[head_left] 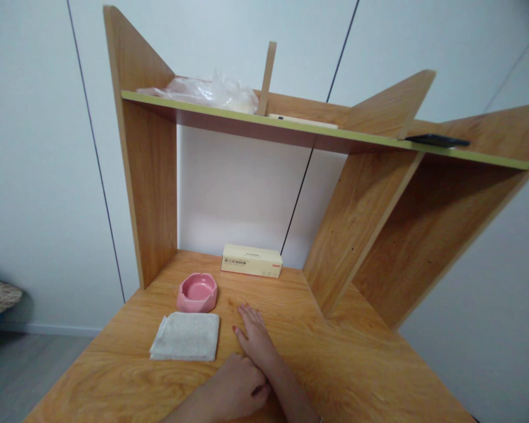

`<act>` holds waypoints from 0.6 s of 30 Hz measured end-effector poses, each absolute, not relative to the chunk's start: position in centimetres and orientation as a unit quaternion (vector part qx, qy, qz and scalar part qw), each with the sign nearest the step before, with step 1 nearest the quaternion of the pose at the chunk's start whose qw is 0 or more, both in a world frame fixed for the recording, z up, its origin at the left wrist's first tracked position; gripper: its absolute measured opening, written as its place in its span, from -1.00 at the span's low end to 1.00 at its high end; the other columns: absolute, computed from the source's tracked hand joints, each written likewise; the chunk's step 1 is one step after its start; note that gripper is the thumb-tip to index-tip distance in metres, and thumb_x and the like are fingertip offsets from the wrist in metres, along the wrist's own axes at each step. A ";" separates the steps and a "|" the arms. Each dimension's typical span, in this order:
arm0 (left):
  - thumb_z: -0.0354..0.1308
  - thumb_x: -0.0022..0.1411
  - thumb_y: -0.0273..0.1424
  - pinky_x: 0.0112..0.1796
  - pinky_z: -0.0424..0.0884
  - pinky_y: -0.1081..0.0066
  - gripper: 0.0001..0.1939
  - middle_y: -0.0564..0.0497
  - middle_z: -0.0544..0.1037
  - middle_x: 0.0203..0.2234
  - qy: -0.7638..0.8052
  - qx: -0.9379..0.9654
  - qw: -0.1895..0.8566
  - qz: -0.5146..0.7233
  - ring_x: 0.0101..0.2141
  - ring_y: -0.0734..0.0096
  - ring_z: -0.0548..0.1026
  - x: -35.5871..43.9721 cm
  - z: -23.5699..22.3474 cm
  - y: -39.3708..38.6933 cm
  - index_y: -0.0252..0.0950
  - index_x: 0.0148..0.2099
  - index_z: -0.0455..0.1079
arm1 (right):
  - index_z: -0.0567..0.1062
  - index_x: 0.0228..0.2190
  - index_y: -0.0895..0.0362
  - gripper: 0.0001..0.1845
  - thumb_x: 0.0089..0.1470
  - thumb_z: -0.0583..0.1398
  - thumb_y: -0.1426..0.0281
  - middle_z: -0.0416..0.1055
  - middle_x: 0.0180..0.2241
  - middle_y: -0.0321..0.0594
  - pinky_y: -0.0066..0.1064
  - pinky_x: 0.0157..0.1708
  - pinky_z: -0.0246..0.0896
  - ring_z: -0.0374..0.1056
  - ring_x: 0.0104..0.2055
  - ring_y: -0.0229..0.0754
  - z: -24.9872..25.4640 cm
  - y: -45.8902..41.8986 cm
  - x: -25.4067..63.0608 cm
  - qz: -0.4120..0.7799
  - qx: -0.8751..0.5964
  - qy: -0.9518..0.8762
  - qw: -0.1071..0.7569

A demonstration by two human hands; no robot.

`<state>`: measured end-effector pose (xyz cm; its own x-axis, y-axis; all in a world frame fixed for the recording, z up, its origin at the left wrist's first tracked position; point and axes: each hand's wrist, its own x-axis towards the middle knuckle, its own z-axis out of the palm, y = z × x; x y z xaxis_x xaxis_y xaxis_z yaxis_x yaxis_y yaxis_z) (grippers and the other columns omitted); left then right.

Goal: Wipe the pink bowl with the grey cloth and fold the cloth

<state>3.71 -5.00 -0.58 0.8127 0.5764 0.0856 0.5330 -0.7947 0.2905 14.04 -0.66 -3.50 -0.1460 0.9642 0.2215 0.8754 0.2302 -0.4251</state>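
Note:
My right hand (252, 332) lies flat, palm down, on the wooden desk (335, 364), fingers stretched out and holding nothing. My left hand (235, 388) rests just behind it with its fingers curled in a loose fist against my right wrist; nothing shows inside it. Left of my right hand lies a folded white cloth (186, 336), almost touching the thumb. Behind the cloth stands a pink ashtray (197, 292). Against the back wall lies a long cream-coloured box (251, 260) with printed text.
A wooden hutch stands on the desk, with upright panels at the left (150, 188) and right (361, 223). Its upper shelf (291, 126) carries a clear plastic bag (211, 93) and a dark flat object (438, 140). The desk's left edge drops to the floor.

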 end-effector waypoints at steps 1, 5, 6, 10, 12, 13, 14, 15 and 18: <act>0.00 0.11 -0.45 -0.49 0.26 0.49 -0.79 -0.01 0.56 -0.49 0.295 0.943 0.127 0.085 -0.50 0.36 0.46 3.7 -0.6 -5.0 -0.29 -0.40 0.48 | 0.22 0.06 0.21 -0.48 0.02 -0.01 0.40 0.16 0.09 -0.08 -0.20 0.12 -0.18 -0.04 0.17 -0.12 -3.5 -0.7 14.0 0.098 -0.611 -0.751 0.228; 0.00 0.10 -0.47 -0.47 0.27 0.50 -0.79 0.00 0.56 -0.47 0.290 0.943 0.135 0.093 -0.48 0.37 0.47 3.7 -0.6 -5.1 -0.28 -0.39 0.48 | 0.22 0.05 0.22 -0.48 0.02 -0.01 0.40 0.17 0.09 -0.07 -0.20 0.12 -0.17 -0.03 0.17 -0.12 -3.7 -0.6 14.1 0.095 -0.611 -0.751 0.230; 0.00 0.10 -0.48 -0.47 0.27 0.50 -0.79 0.01 0.56 -0.47 0.288 0.943 0.136 0.094 -0.49 0.37 0.47 3.7 -0.6 -5.1 -0.28 -0.39 0.48 | 0.23 0.05 0.21 -0.48 0.01 -0.01 0.40 0.17 0.08 -0.08 -0.20 0.12 -0.17 -0.03 0.17 -0.12 -3.7 -0.6 14.1 0.093 -0.613 -0.750 0.230; -0.01 0.11 -0.48 -0.46 0.28 0.50 -0.78 0.01 0.56 -0.47 0.284 0.944 0.139 0.097 -0.48 0.37 0.47 3.7 -0.4 -5.1 -0.28 -0.38 0.48 | 0.23 0.05 0.22 -0.48 0.01 0.00 0.40 0.18 0.08 -0.06 -0.19 0.12 -0.16 -0.02 0.16 -0.11 -3.8 -0.5 14.1 0.092 -0.612 -0.752 0.226; -0.01 0.11 -0.47 -0.45 0.29 0.49 -0.78 0.00 0.56 -0.47 0.287 0.943 0.140 0.091 -0.48 0.36 0.47 3.7 -0.3 -5.1 -0.28 -0.38 0.48 | 0.23 0.05 0.24 -0.48 0.01 -0.01 0.40 0.17 0.08 -0.04 -0.19 0.12 -0.16 -0.02 0.16 -0.10 -3.7 -0.5 14.1 0.093 -0.610 -0.754 0.227; -0.01 0.11 -0.47 -0.46 0.29 0.49 -0.78 0.00 0.56 -0.47 0.290 0.943 0.139 0.086 -0.49 0.36 0.47 3.7 -0.3 -5.1 -0.28 -0.38 0.48 | 0.23 0.05 0.25 -0.48 0.01 -0.01 0.40 0.17 0.08 -0.04 -0.19 0.12 -0.16 -0.02 0.16 -0.10 -3.7 -0.6 14.1 0.094 -0.609 -0.754 0.227; -0.01 0.11 -0.46 -0.46 0.29 0.49 -0.78 0.00 0.56 -0.47 0.291 0.943 0.139 0.084 -0.49 0.36 0.47 3.7 -0.3 -5.0 -0.28 -0.39 0.48 | 0.22 0.05 0.25 -0.48 0.02 -0.01 0.40 0.17 0.08 -0.04 -0.19 0.12 -0.17 -0.02 0.16 -0.10 -3.7 -0.6 14.1 0.094 -0.609 -0.753 0.228; -0.01 0.11 -0.47 -0.46 0.29 0.49 -0.78 0.00 0.56 -0.47 0.290 0.943 0.137 0.083 -0.49 0.36 0.47 3.8 -0.4 -5.0 -0.28 -0.39 0.48 | 0.22 0.05 0.26 -0.48 0.02 -0.01 0.40 0.16 0.09 -0.04 -0.20 0.12 -0.17 -0.03 0.17 -0.10 -3.6 -0.6 14.1 0.095 -0.610 -0.753 0.228; -0.01 0.11 -0.46 -0.46 0.30 0.48 -0.78 0.00 0.56 -0.47 0.284 0.946 0.131 0.087 -0.49 0.35 0.47 3.8 -0.5 -4.9 -0.28 -0.39 0.48 | 0.22 0.05 0.29 -0.48 0.02 -0.02 0.40 0.15 0.09 -0.02 -0.21 0.13 -0.19 -0.04 0.17 -0.10 -3.5 -0.7 14.1 0.100 -0.611 -0.752 0.226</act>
<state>3.77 -4.88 -0.50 0.8232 0.5607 0.0893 0.5154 -0.8039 0.2969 14.10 -0.68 -3.53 -0.1520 0.9638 0.2189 0.8737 0.2346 -0.4261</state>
